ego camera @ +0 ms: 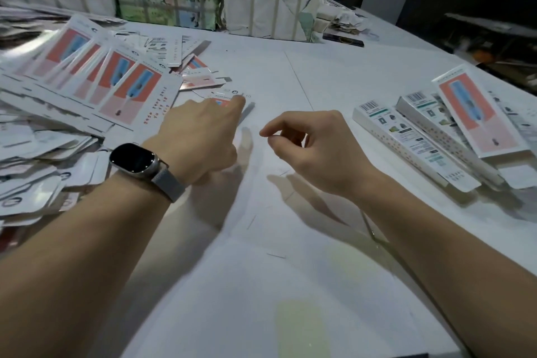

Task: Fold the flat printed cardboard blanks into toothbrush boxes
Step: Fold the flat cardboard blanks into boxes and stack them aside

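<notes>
Reaching: my left hand (200,136) stretches forward, its fingertips (236,102) on a flat blank (229,96) lying on the white table (290,270); whether they pinch it I cannot tell.
Right hand: my right hand (313,151) hovers over the table, fingers loosely curled, grasping nothing.
Blanks: the fanned pile of blanks (116,81) lies at my left, just beside the reached one.
Finished boxes: folded boxes (441,128) rest at my right, well apart.
Wrist: a watch (135,161) on my left arm.
Back: wrapped bundles (261,6) at the far edge.
</notes>
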### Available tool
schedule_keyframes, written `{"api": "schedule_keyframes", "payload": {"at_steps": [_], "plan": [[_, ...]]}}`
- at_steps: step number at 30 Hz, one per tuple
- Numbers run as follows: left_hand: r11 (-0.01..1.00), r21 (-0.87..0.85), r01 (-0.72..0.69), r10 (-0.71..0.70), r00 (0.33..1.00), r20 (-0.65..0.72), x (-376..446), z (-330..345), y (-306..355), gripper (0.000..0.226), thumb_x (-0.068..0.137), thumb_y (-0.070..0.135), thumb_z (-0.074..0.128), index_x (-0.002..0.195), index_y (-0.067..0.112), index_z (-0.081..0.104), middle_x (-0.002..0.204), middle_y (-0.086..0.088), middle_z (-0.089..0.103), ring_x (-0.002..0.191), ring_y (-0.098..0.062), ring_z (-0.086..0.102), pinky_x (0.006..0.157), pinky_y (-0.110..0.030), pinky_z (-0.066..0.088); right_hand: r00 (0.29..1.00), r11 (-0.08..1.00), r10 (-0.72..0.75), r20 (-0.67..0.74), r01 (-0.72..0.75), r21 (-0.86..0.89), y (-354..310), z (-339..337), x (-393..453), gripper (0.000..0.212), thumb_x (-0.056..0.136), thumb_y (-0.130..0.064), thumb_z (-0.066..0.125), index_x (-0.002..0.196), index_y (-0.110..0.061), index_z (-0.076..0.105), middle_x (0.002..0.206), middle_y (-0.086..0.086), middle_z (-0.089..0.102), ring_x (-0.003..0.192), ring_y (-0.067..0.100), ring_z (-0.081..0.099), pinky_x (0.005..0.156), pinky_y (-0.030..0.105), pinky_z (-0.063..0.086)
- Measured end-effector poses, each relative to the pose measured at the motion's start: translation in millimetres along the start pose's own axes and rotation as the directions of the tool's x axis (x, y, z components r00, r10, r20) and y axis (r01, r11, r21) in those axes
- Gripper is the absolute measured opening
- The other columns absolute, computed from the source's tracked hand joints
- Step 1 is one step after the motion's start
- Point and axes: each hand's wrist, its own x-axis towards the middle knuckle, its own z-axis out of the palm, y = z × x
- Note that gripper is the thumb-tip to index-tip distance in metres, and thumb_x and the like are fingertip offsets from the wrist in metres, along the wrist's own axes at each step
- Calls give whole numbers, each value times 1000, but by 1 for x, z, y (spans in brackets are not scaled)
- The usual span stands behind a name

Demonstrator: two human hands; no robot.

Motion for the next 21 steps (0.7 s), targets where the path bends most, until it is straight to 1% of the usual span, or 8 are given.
{"api": "schedule_keyframes", "payload": {"at_steps": [2,7,12,14,16,18,19,21], "plan": [[1000,-15,-12,11,999,-42,1,-2,-2,51,88,18,51,136,19,32,71,-2,33,68,-31,43,53,-32,31,1000,1000,6,-7,-6,9,1,-1,0,17,88,-6,66,90,-18,77,60,-2,63,55,8,51,59,11,35],[998,-62,6,-12,995,-100,-1,-5,-12,38,88,3,47,125,14,49,77,-11,42,72,-36,51,57,-38,45,999,1000,19,-25,-19,22,3,-1,1,17,87,-6,65,89,-18,77,59,-2,62,55,7,51,59,10,35],[976,-217,25,-60,986,-159,-9,-6,-1,69,80,-8,48,141,22,43,92,-22,52,80,-41,50,68,-46,51,997,999,31,-74,-29,28,6,-1,2,17,87,-6,65,91,-17,77,59,-4,62,55,5,52,59,9,36],[940,-341,15,-97,969,-225,-7,-10,2,77,82,-9,47,149,29,37,114,-24,61,95,-44,57,65,-39,50,989,998,53,-136,-48,43,8,-3,4,18,86,-8,66,97,-19,76,61,-4,63,57,4,54,60,9,36],[782,-622,-32,-147,961,-234,-6,-15,4,71,86,-6,49,143,36,44,122,-2,68,104,-27,65,53,-23,49,968,994,86,-235,-69,82,10,-8,9,24,86,-13,68,108,-24,72,63,-8,62,58,3,54,62,10,39],[422,-907,6,-151,987,-64,-8,-23,9,60,89,-4,53,126,43,51,101,18,74,89,-3,71,50,-11,51,937,986,131,-324,-89,141,13,-15,13,34,87,-23,67,120,-30,62,65,-11,60,60,3,54,65,16,45],[250,-966,67,-115,993,39,-11,-26,12,57,89,-6,55,120,42,52,93,18,75,83,-1,72,54,-18,57,923,980,158,-351,-104,167,14,-18,14,37,88,-28,66,124,-35,56,66,-12,59,61,4,55,66,23,49],[70,-985,161,3,987,161,-15,-24,19,60,86,-12,57,122,36,52,94,8,77,86,-12,75,67,-38,62,906,969,208,-368,-140,204,16,-23,16,44,90,-35,62,131,-40,47,67,-13,60,65,6,58,70,36,55]]}}
